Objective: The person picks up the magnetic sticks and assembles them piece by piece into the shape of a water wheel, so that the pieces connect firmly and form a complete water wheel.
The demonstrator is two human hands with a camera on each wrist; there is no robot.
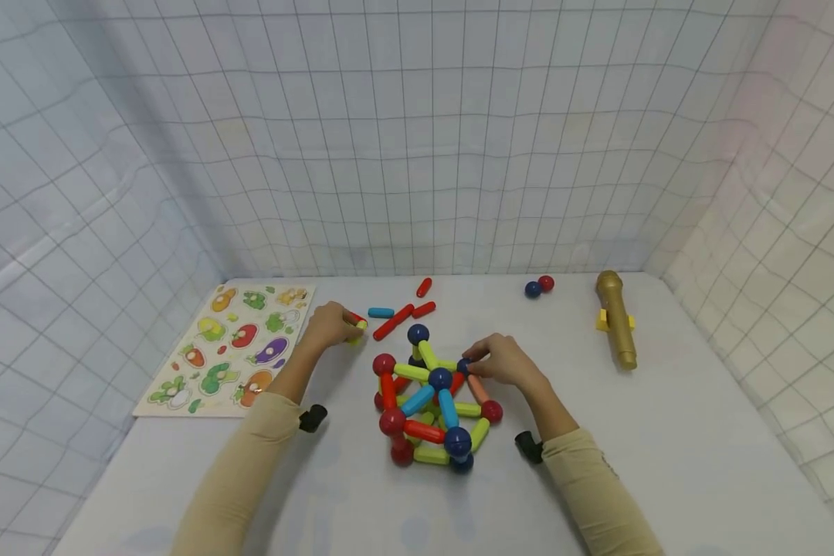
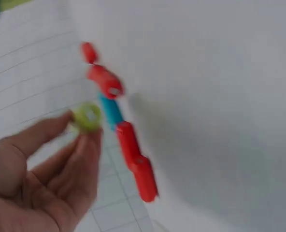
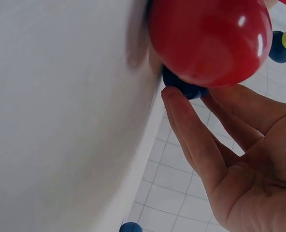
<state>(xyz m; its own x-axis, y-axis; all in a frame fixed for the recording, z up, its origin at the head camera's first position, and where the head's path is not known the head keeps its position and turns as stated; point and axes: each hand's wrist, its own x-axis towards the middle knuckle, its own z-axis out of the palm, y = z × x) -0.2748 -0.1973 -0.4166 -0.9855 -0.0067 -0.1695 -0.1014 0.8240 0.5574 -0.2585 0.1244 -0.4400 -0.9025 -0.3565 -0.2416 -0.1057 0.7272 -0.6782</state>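
Observation:
My left hand [image 1: 328, 324] pinches a yellow-green rod [image 2: 87, 116] between thumb and fingertips, seen end-on in the left wrist view. Left of the middle of the table, this hand is beside several loose rods. A building-toy frame of balls and rods [image 1: 418, 400] stands in front of me, with red and dark blue balls joined by yellow-green, red and blue rods. At its right side my right hand [image 1: 502, 360] pinches a dark blue ball [image 3: 179, 86] low on the frame. In the right wrist view, a large red ball [image 3: 210, 41] partly hides that blue ball.
Red rods [image 1: 393, 322] and a blue rod [image 1: 381, 313] lie behind the frame. A loose blue ball [image 1: 533, 289] and red ball [image 1: 546, 283] sit at the back. On the right is a gold microphone-shaped object [image 1: 618, 320]; a vegetable picture board [image 1: 208, 363] lies left.

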